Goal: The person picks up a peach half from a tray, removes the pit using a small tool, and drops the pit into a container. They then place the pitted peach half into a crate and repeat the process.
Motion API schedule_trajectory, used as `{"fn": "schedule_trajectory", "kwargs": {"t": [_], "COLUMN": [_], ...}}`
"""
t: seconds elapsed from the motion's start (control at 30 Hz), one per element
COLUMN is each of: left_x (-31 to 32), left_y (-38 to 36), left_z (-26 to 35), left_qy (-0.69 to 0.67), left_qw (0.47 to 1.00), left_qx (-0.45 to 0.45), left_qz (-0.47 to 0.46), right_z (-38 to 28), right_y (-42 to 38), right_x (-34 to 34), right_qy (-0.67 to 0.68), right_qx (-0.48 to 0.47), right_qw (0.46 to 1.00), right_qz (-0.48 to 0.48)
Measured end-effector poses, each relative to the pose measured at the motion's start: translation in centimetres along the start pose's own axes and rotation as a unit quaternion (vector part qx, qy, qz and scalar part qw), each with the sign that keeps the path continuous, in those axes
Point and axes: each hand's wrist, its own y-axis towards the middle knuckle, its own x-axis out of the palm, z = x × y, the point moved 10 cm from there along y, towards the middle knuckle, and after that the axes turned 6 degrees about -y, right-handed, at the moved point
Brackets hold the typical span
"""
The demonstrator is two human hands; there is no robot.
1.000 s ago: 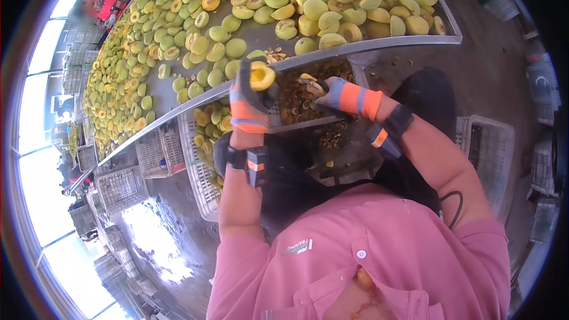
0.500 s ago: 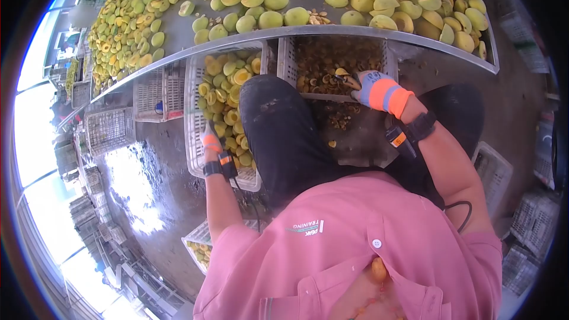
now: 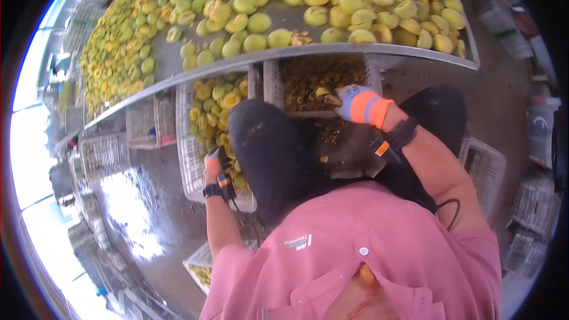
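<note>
My right hand [image 3: 360, 104], in a grey and orange glove, is closed on a small dark hand tool [image 3: 333, 100] whose kind I cannot tell. A yellow fruit piece [image 3: 322, 91] shows at the tool's tip. Both are over a crate [image 3: 274, 86] of brown pits and scraps [image 3: 314, 74]. On the other side, my left hand [image 3: 213, 165], gloved alike, is at the lower left part of a white crate [image 3: 188, 172] filled with halved yellow-green fruit [image 3: 207, 109]. Its fingers are small and partly hidden in this view.
A metal-edged table [image 3: 231, 59] covered with halved fruit spans the top. Beneath its left part stand further crates [image 3: 141, 125]. Scraps [image 3: 330, 133] lie on the floor between my knees. Another crate [image 3: 483, 169] stands to the right, and a wet floor [image 3: 148, 201] extends left.
My left hand has drawn back toward me along the fruit crate, its fingers now more bent. My right hand still holds the tool over the scrap crate. The whole view has shifted slightly.
</note>
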Motion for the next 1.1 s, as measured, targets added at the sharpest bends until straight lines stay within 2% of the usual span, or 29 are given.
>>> {"fn": "schedule_trajectory", "kwargs": {"t": [0.03,0.07,0.1,0.2,0.3,0.37,0.4,0.47,0.53,0.6,0.63,0.7,0.73,0.8,0.87,0.9,0.93,0.97,1.0,1.03,1.1], "left_x": [0.4,-0.7,-1.3,-2.6,0.4,3.9,6.4,11.7,17.1,21.9,24.2,28.0,29.3,32.3,32.5,31.9,31.1,30.0,28.9,27.7,26.3], "left_y": [0.3,0.5,0.7,4.6,6.9,8.0,8.4,11.2,12.0,14.7,16.4,18.5,18.6,18.6,18.1,17.7,18.2,18.7,18.4,16.2,13.7], "left_z": [-4.9,-1.5,2.3,15.0,32.3,41.5,45.2,50.3,55.6,58.4,59.2,60.0,60.8,60.8,61.6,61.8,61.2,60.5,59.4,58.7,57.2], "left_qy": [-0.218,-0.218,-0.238,-0.265,-0.193,-0.138,-0.101,-0.045,0.057,0.133,0.159,0.214,0.272,0.373,0.351,0.339,0.194,0.045,-0.1,-0.251,-0.407], "left_qw": [0.943,0.944,0.929,0.948,0.977,0.978,0.976,0.942,0.932,0.923,0.923,0.927,0.909,0.877,0.866,0.859,0.909,0.935,0.938,0.927,0.866], "left_qx": [-0.239,-0.21,-0.221,-0.038,0.08,0.155,0.19,0.319,0.347,0.352,0.34,0.292,0.309,0.289,0.355,0.383,0.363,0.333,0.29,0.168,0.072], "left_qz": [0.074,0.132,0.176,0.171,0.044,-0.011,-0.033,-0.093,-0.09,-0.076,-0.085,-0.098,-0.068,-0.087,-0.039,-0.014,-0.065,-0.116,-0.162,-0.224,-0.283], "right_z": [0.6,1.1,2.0,4.0,3.7,3.3,3.9,5.0,4.8,3.2,2.7,4.4,5.3,6.4,5.4,4.7,4.8,5.0,4.7,4.9,5.1], "right_y": [0.0,0.1,-0.1,0.1,-0.5,0.1,0.1,-0.6,-0.7,-0.9,-1.6,-1.3,-1.3,-0.9,-1.0,-1.3,-1.5,-1.7,-1.9,-2.2,-2.8], "right_x": [-0.1,-0.5,-1.3,-2.1,-2.5,-2.3,-3.1,-4.9,-4.6,-3.9,-4.4,-5.5,-5.9,-6.1,-5.9,-5.6,-6.0,-6.2,-5.9,-6.5,-7.5], "right_qy": [0.019,0.032,0.054,0.148,0.246,0.232,0.213,0.179,0.126,0.081,0.114,0.144,0.16,0.145,0.141,0.126,0.129,0.134,0.143,0.17,0.24], "right_qx": [0.014,0.016,0.053,0.123,0.118,0.073,0.083,0.108,0.086,0.024,0.014,0.074,0.104,0.104,0.077,0.072,0.068,0.063,0.056,0.046,0.034], "right_qw": [1.0,0.998,0.996,0.981,0.962,0.969,0.972,0.974,0.986,0.995,0.992,0.984,0.977,0.979,0.979,0.986,0.986,0.985,0.984,0.976,0.952], "right_qz": [0.007,0.053,0.053,0.034,0.015,0.035,0.055,0.092,0.064,0.053,0.056,0.08,0.091,0.102,0.123,0.085,0.086,0.087,0.087,0.126,0.185]}}
